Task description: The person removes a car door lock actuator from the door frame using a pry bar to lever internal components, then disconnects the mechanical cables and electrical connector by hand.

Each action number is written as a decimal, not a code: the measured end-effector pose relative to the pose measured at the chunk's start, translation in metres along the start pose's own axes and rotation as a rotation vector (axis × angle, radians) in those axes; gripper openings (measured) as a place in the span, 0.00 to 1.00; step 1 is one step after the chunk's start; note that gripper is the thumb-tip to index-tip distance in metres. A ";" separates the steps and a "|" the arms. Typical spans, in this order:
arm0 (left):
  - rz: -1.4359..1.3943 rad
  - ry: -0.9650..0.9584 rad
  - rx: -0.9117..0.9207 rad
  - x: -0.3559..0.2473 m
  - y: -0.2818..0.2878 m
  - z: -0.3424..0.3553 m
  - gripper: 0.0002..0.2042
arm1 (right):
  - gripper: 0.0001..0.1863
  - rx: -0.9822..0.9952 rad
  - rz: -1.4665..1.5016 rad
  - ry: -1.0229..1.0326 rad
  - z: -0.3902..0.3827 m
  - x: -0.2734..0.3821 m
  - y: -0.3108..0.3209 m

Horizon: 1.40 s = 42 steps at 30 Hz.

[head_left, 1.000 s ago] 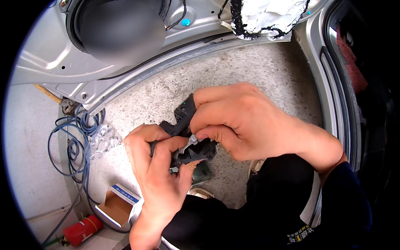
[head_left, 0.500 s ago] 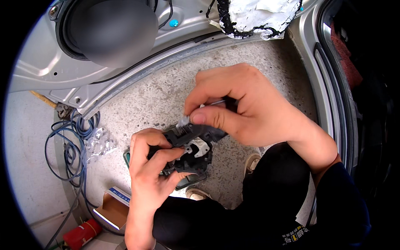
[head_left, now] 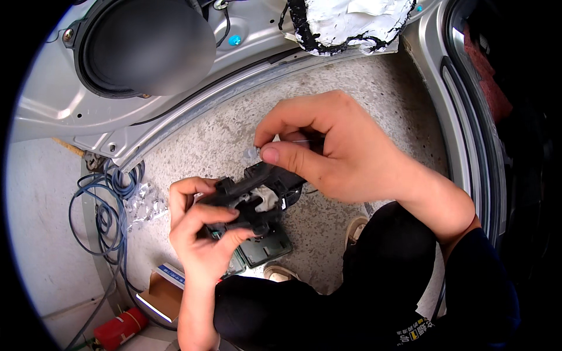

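A black plastic mechanism (head_left: 275, 184) with a pale metal piece in its middle is gripped by my left hand (head_left: 205, 234), fingers wrapped round its left and lower edges. My right hand (head_left: 339, 152) is closed in a pinch over the top right of it, with a small pale translucent piece (head_left: 252, 153) at the thumb and index fingertips and a thin rod or cable passing into the fingers. The rest of what it holds is hidden. Beneath the mechanism an open dark green case (head_left: 266, 251) lies on the floor, partly covered by my left hand.
A silver car door panel (head_left: 52, 99) with a round speaker spans the top; the door frame (head_left: 439, 105) runs down the right. Blue coiled hose (head_left: 105, 216), crumpled clear plastic (head_left: 143, 205), an open cardboard box (head_left: 163, 292) and a red cylinder (head_left: 120, 327) lie on the speckled floor (head_left: 205, 134) at left.
My right hand has lifted up and back from the mechanism's middle with the small pale piece. The mechanism has turned in my left hand, uncovering the pale metal part and more of the case.
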<state>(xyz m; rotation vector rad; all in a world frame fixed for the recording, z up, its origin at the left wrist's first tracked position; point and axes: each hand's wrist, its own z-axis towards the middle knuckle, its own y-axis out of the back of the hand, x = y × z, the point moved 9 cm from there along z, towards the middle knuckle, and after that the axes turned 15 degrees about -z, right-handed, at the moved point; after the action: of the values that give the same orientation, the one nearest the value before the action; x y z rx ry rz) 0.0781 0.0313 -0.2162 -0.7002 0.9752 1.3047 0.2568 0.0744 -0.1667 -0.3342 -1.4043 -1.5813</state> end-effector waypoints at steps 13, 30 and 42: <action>0.032 0.384 0.025 0.330 -0.046 -0.041 0.13 | 0.03 0.105 -0.311 -0.074 -0.021 -0.019 0.006; 0.528 1.121 0.025 0.315 0.024 -0.169 0.20 | 0.01 0.154 -0.267 0.106 -0.010 -0.039 -0.025; -0.603 1.060 -0.557 0.158 0.063 -0.152 0.13 | 0.04 0.253 -0.311 0.105 -0.003 -0.013 -0.045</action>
<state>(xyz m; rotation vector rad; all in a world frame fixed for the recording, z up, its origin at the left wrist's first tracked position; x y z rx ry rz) -0.0149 -0.0179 -0.4187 -2.0612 1.0584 0.5913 0.2290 0.0722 -0.2046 0.1223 -1.6086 -1.6147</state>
